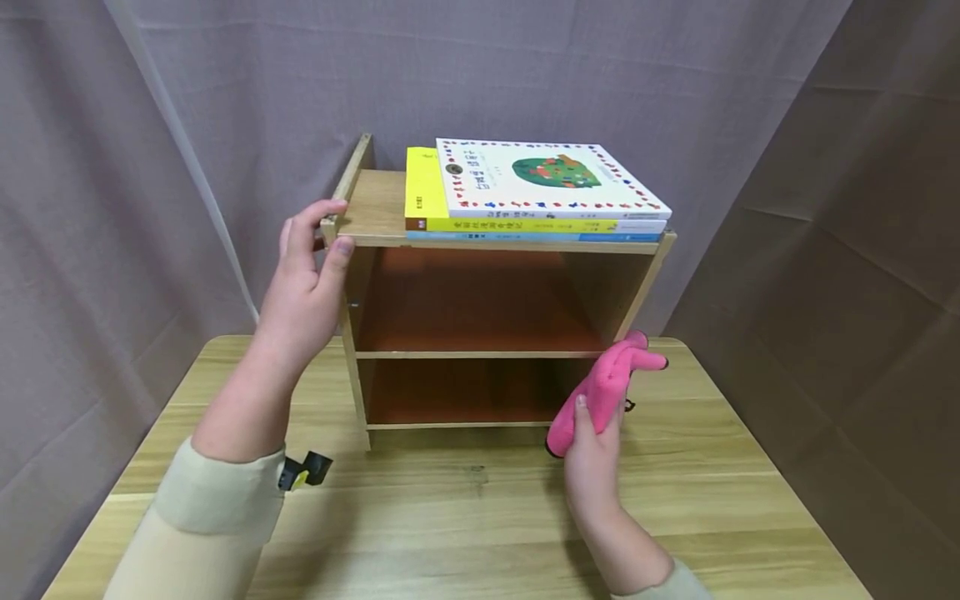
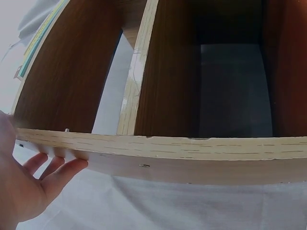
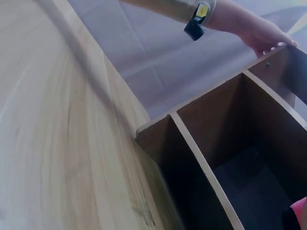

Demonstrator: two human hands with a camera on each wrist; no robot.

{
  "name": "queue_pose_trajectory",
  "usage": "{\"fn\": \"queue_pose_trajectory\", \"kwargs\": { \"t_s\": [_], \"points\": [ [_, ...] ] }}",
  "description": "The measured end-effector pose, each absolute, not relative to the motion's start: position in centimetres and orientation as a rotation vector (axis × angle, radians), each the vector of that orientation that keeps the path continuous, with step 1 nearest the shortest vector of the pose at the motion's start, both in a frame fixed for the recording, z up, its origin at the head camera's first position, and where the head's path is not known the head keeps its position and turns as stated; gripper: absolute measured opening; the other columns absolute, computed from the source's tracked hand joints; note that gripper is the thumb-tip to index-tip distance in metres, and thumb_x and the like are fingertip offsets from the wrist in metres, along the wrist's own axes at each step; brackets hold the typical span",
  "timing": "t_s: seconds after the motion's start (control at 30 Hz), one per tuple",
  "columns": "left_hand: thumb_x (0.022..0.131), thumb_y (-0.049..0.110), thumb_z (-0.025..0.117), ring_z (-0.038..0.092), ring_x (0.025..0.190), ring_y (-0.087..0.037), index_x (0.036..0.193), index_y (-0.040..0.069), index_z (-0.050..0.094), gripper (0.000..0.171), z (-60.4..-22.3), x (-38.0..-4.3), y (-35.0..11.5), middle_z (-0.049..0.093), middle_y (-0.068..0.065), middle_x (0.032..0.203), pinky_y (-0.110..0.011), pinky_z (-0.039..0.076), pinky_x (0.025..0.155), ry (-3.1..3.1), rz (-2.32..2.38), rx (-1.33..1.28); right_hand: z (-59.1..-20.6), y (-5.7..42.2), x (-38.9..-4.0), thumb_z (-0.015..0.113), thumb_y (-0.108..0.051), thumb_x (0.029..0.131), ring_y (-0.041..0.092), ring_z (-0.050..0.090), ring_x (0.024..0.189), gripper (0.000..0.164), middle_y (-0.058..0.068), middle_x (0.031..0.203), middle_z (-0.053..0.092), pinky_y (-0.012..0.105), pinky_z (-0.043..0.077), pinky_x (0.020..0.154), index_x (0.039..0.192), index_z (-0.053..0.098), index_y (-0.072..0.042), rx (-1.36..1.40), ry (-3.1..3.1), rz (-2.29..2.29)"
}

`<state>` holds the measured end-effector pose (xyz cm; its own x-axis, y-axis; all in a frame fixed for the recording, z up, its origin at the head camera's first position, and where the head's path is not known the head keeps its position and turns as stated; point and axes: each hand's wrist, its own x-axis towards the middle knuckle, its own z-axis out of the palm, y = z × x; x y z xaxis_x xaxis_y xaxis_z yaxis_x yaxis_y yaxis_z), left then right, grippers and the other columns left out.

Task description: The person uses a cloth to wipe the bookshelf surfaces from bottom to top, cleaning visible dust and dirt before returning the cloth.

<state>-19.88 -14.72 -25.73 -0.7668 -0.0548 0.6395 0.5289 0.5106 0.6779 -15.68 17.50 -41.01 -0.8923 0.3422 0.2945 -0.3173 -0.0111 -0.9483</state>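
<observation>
A small wooden shelf stands on the table, its two compartments facing me. My left hand holds its upper left corner, thumb at the front; the left wrist view shows fingertips against the outer face of the side panel. Beside the shelf's lower right front, my right hand grips a bunched pink cloth with dark edging. Only a bit of the pink cloth enters the right wrist view. The cloth hides part of the right side panel; whether they touch I cannot tell.
Several books lie stacked on the shelf's top, a white picture book uppermost and a yellow book below it. The wooden table extends around the shelf. Grey curtains hang behind and at the sides.
</observation>
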Motion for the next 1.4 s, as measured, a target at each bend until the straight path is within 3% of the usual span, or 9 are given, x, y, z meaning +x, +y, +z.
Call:
{"fn": "queue_pose_trajectory", "kwargs": {
  "t_s": [0.17, 0.2, 0.3, 0.4, 0.5, 0.53, 0.87, 1.13, 1.4],
  "points": [
    [0.105, 0.038, 0.045, 0.045, 0.126, -0.025, 0.145, 0.029, 0.039, 0.041, -25.7, -19.7, -14.6, 0.036, -0.009, 0.139, -0.054, 0.04, 0.094, -2.136, -1.26, -0.387, -40.7, 17.5, -16.0, 0.046, 0.0, 0.102, 0.012, 0.023, 0.14, 0.075, -0.015, 0.162, 0.009, 0.018, 0.03, 0.106, 0.159, 0.012, -0.034, 0.102, -1.881, 1.761],
    [0.105, 0.038, 0.045, 0.045, 0.126, -0.026, 0.145, 0.029, 0.039, 0.041, -25.7, -19.7, -14.6, 0.036, -0.009, 0.139, -0.054, 0.04, 0.094, -2.135, -1.262, -0.389, -40.6, 17.4, -16.0, 0.046, 0.001, 0.101, 0.011, 0.028, 0.137, 0.076, -0.014, 0.163, 0.006, 0.018, 0.033, 0.103, 0.16, 0.011, -0.032, 0.128, -1.887, 1.732],
    [0.105, 0.038, 0.045, 0.044, 0.126, -0.025, 0.145, 0.029, 0.039, 0.041, -25.7, -19.7, -14.6, 0.036, -0.009, 0.139, -0.054, 0.04, 0.094, -2.135, -1.261, -0.391, -40.0, 17.2, -15.7, 0.047, 0.005, 0.1, 0.009, 0.041, 0.119, 0.058, -0.006, 0.164, 0.003, 0.017, 0.041, 0.087, 0.154, 0.034, -0.013, 0.214, -1.895, 1.652],
    [0.105, 0.038, 0.045, 0.044, 0.126, -0.025, 0.145, 0.029, 0.039, 0.041, -25.7, -19.7, -14.6, 0.036, -0.008, 0.139, -0.054, 0.039, 0.094, -2.132, -1.261, -0.389, -39.8, 16.9, -15.4, 0.048, 0.007, 0.098, 0.013, 0.038, 0.128, 0.045, 0.005, 0.164, 0.002, 0.018, 0.039, 0.095, 0.143, 0.047, -0.002, 0.285, -1.939, 1.515],
    [0.105, 0.038, 0.046, 0.045, 0.126, -0.025, 0.145, 0.028, 0.039, 0.041, -25.7, -19.7, -14.6, 0.036, -0.008, 0.139, -0.054, 0.039, 0.094, -2.127, -1.265, -0.391, -40.3, 17.0, -15.9, 0.05, 0.007, 0.097, 0.019, 0.005, 0.149, 0.046, 0.011, 0.164, 0.001, 0.023, 0.021, 0.114, 0.142, 0.051, -0.003, 0.326, -1.968, 1.373],
    [0.105, 0.038, 0.046, 0.044, 0.126, -0.025, 0.145, 0.028, 0.039, 0.041, -25.7, -19.7, -14.6, 0.036, -0.008, 0.139, -0.054, 0.039, 0.094, -2.127, -1.267, -0.391, -40.6, 17.1, -16.2, 0.051, 0.007, 0.097, 0.022, 0.002, 0.15, 0.051, 0.01, 0.165, 0.001, 0.026, 0.016, 0.117, 0.146, 0.049, -0.007, 0.34, -1.971, 1.332],
    [0.105, 0.037, 0.046, 0.045, 0.125, -0.025, 0.145, 0.027, 0.039, 0.041, -25.8, -19.8, -14.6, 0.036, -0.009, 0.139, -0.053, 0.039, 0.094, -2.12, -1.266, -0.398, -43.5, 18.1, -17.8, 0.047, 0.011, 0.076, 0.039, 0.001, 0.15, 0.087, 0.014, 0.165, 0.007, 0.059, 0.009, 0.117, 0.156, 0.035, -0.02, 0.426, -2.119, 0.907],
    [0.105, 0.039, 0.045, 0.044, 0.127, -0.025, 0.145, 0.03, 0.038, 0.042, -25.7, -19.7, -14.6, 0.036, -0.008, 0.139, -0.056, 0.04, 0.092, -2.133, -1.267, -0.393, -43.7, 18.1, -17.8, 0.048, 0.007, 0.076, 0.036, 0.005, 0.15, 0.082, 0.013, 0.164, 0.015, 0.056, 0.006, 0.118, 0.152, 0.042, -0.021, 0.482, -2.114, 0.762],
    [0.105, 0.037, 0.046, 0.044, 0.126, -0.025, 0.145, 0.029, 0.039, 0.041, -25.7, -19.7, -14.6, 0.036, -0.008, 0.139, -0.055, 0.039, 0.093, -2.128, -1.267, -0.402, -43.6, 18.0, -17.9, 0.054, 0.008, 0.07, 0.037, 0.009, 0.15, 0.072, 0.012, 0.162, 0.023, 0.063, 0.007, 0.116, 0.14, 0.057, -0.01, 0.571, -2.1, 0.683]
  ]
}}
